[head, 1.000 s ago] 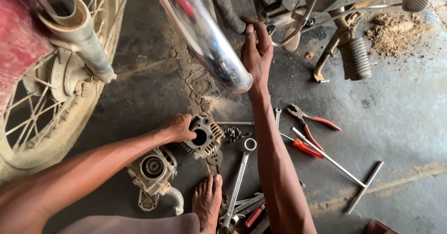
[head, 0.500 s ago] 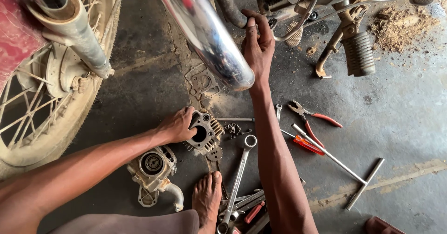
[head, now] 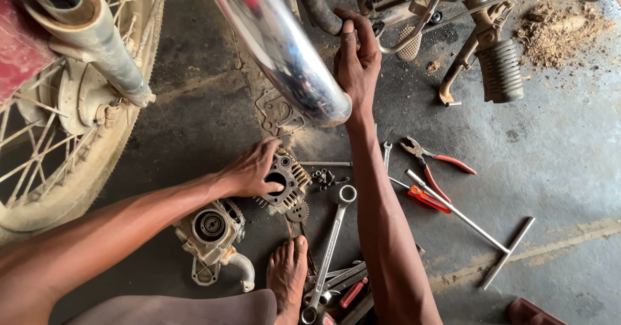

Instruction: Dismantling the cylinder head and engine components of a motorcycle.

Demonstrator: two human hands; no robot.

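Observation:
My left hand (head: 251, 167) rests on a finned engine cylinder block (head: 285, 183) lying on the concrete floor, fingers curled over its top edge. My right hand (head: 356, 58) reaches up and grips a dark frame tube (head: 315, 5) of the motorcycle, beside the shiny chrome exhaust pipe (head: 277, 45). A cylinder head casting (head: 211, 229) with a curved intake lies just left of the block. My bare foot (head: 285, 276) is planted below them.
A spoked wheel (head: 68, 137) and fork leg (head: 103, 47) stand at left. Tools lie on the floor: a long spanner (head: 328, 250), red-handled pliers (head: 432, 162), a red screwdriver (head: 424, 197), a T-handle wrench (head: 472, 228). A footpeg (head: 499, 69) and sawdust (head: 559, 27) are at upper right.
The view has shifted slightly. My left hand has stayed on the cylinder block and my right hand keeps its hold high on the motorcycle frame.

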